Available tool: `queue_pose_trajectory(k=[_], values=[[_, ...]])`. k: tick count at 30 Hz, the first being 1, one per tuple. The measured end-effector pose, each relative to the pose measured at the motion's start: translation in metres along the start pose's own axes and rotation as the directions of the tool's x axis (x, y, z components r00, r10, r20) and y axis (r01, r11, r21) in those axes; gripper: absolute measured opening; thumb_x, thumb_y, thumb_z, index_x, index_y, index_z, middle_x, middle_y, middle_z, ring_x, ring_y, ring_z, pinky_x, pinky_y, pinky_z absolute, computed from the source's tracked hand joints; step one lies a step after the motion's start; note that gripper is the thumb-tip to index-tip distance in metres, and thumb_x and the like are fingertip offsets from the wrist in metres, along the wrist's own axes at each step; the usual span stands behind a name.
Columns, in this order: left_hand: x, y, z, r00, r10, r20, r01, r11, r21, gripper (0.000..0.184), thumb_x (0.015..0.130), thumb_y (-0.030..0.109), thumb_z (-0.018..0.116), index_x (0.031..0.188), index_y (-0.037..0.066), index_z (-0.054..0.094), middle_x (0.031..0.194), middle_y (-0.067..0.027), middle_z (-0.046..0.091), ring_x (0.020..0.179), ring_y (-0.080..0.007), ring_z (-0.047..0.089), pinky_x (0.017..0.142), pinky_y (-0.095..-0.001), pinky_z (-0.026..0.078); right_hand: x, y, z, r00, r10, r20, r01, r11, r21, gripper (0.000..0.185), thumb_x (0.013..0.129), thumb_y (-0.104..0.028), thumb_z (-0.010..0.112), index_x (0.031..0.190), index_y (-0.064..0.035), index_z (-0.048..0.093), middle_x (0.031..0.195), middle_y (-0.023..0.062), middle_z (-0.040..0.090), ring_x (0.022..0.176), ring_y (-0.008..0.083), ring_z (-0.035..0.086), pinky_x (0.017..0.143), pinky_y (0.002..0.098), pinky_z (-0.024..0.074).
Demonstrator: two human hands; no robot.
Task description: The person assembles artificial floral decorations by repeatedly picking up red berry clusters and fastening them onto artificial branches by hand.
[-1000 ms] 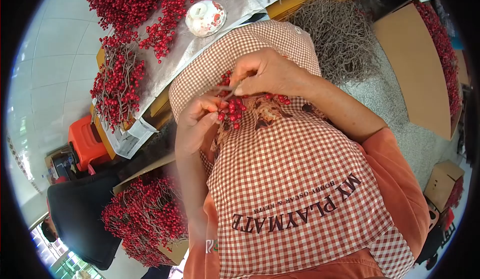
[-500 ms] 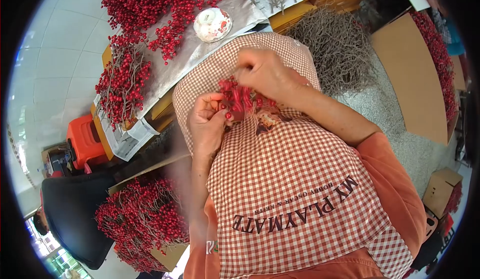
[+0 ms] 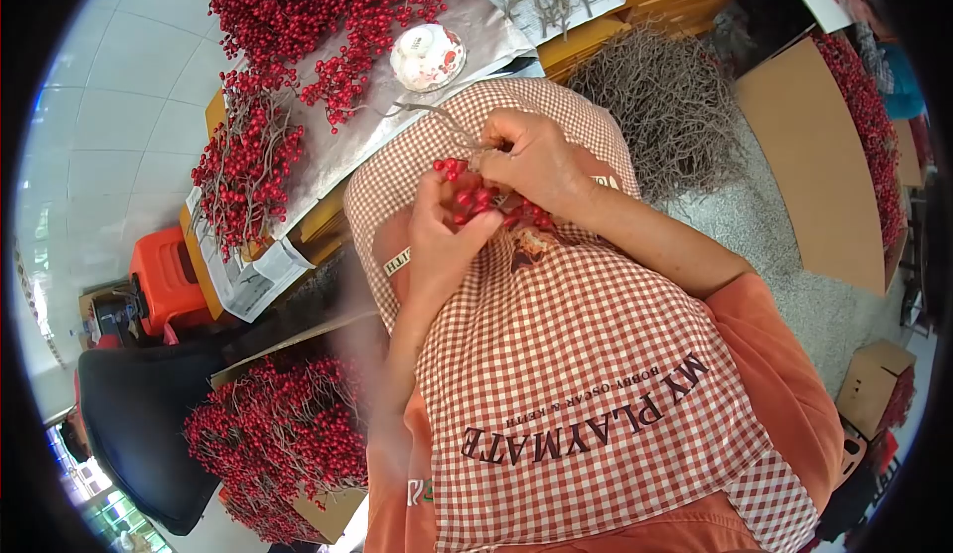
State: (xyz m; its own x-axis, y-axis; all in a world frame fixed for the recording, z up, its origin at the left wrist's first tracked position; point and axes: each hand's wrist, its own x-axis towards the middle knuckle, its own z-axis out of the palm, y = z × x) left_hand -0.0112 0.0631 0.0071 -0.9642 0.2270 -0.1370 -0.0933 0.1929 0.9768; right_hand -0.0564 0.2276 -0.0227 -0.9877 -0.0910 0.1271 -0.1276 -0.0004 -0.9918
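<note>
Currently, left hand (image 3: 444,238) pinches several red berries (image 3: 480,201); right hand (image 3: 533,163) grips one twig (image 3: 434,109).

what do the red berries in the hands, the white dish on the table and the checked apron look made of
Red berries: perhaps plastic or lacquered foam, judging by their smooth, glossy skins.
White dish: ceramic or melamine, hard to say which; shiny, with a printed-looking red pattern.
Checked apron: probably woven cloth, matt, since it drapes and creases softly.
</note>
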Motion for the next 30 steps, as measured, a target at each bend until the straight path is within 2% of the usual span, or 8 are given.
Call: queue_pose_trajectory(k=[9,10,15,18,21,25,27,30], values=[[0.005,-0.017,-0.039,0.976,-0.086,-0.200,0.085,0.996,-0.014,0.023,0.092,0.008,0.056,0.113,0.000,0.058,0.087,-0.0068,0.065,0.061,-0.0138,0.061,0.055,-0.0243,0.051,0.012,0.006,-0.020,0.991,0.055,-0.121,-0.063,0.996,-0.067,0.014,0.078,-0.002,0.064,0.072,0.0003,0.052,0.067,0.0012,0.051,0.058,0.0070,0.047,0.050,0.0247,0.0389],[0.010,-0.015,-0.039,0.962,0.100,-0.253,0.032,0.882,0.470,0.033,0.086,0.007,0.063,0.116,-0.002,0.057,0.093,-0.0092,0.063,0.079,-0.0188,0.063,0.065,-0.0268,0.053,0.012,0.006,-0.022,0.991,0.055,-0.125,-0.064,0.996,-0.068,0.014,0.078,-0.002,0.064,0.072,0.0003,0.052,0.067,0.0012,0.051,0.058,0.0070,0.047,0.050,0.0247,0.0389],[0.015,-0.018,-0.055,0.984,0.171,0.042,-0.107,0.393,0.913,0.056,0.074,0.006,0.072,0.125,0.000,0.049,0.125,-0.0196,0.046,0.095,-0.0263,0.060,0.080,-0.0319,0.051,0.009,0.013,-0.016,0.993,0.109,0.036,-0.110,0.993,0.031,0.015,0.079,-0.002,0.066,0.073,0.0009,0.053,0.069,0.0036,0.057,0.059,0.0084,0.059,0.050,0.0234,0.0440],[0.014,0.000,-0.039,0.990,0.042,-0.136,0.079,0.633,0.770,0.058,0.072,0.004,0.073,0.125,0.001,0.050,0.128,-0.0190,0.046,0.103,-0.0276,0.057,0.087,-0.0327,0.049,0.007,0.006,-0.019,0.974,0.204,0.093,-0.214,0.971,0.108,0.015,0.081,-0.003,0.067,0.074,-0.0004,0.054,0.070,0.0040,0.058,0.059,0.0086,0.060,0.049,0.0215,0.0448],[0.011,0.013,-0.003,0.953,0.239,-0.186,-0.150,0.907,0.394,0.049,0.074,0.002,0.071,0.120,0.001,0.053,0.124,-0.0170,0.051,0.103,-0.0256,0.058,0.087,-0.0316,0.049,0.002,0.000,-0.014,0.957,0.244,0.155,-0.278,0.923,0.265,0.014,0.081,-0.004,0.066,0.075,-0.0001,0.055,0.068,0.0053,0.061,0.057,0.0091,0.059,0.047,0.0222,0.0463],[0.024,-0.009,0.014,0.890,0.455,0.005,-0.435,0.847,0.305,0.036,0.083,-0.004,0.062,0.117,0.002,0.052,0.115,-0.0132,0.057,0.098,-0.0174,0.059,0.075,-0.0262,0.053,0.000,-0.005,-0.015,0.966,0.207,0.154,-0.251,0.892,0.376,0.014,0.083,-0.006,0.066,0.074,-0.0011,0.056,0.067,0.0059,0.062,0.055,0.0094,0.059,0.046,0.0227,0.0483],[0.020,-0.007,0.018,0.985,0.167,-0.048,-0.173,0.953,-0.247,0.026,0.089,-0.003,0.056,0.114,0.001,0.050,0.105,-0.0114,0.061,0.091,-0.0142,0.061,0.073,-0.0239,0.053,-0.003,-0.005,-0.017,0.957,0.245,0.153,-0.288,0.855,0.431,0.015,0.083,-0.007,0.066,0.075,-0.0015,0.055,0.067,0.0053,0.061,0.056,0.0089,0.059,0.047,0.0225,0.0483],[0.020,-0.001,0.020,0.995,0.073,-0.064,-0.092,0.916,-0.391,0.019,0.093,0.000,0.053,0.111,0.002,0.050,0.097,-0.0097,0.062,0.081,-0.0139,0.061,0.064,-0.0234,0.053,-0.004,-0.002,-0.012,0.951,0.262,0.164,-0.308,0.784,0.538,0.015,0.084,-0.007,0.067,0.077,-0.0019,0.055,0.066,0.0040,0.060,0.058,0.0081,0.058,0.049,0.0222,0.0490]])
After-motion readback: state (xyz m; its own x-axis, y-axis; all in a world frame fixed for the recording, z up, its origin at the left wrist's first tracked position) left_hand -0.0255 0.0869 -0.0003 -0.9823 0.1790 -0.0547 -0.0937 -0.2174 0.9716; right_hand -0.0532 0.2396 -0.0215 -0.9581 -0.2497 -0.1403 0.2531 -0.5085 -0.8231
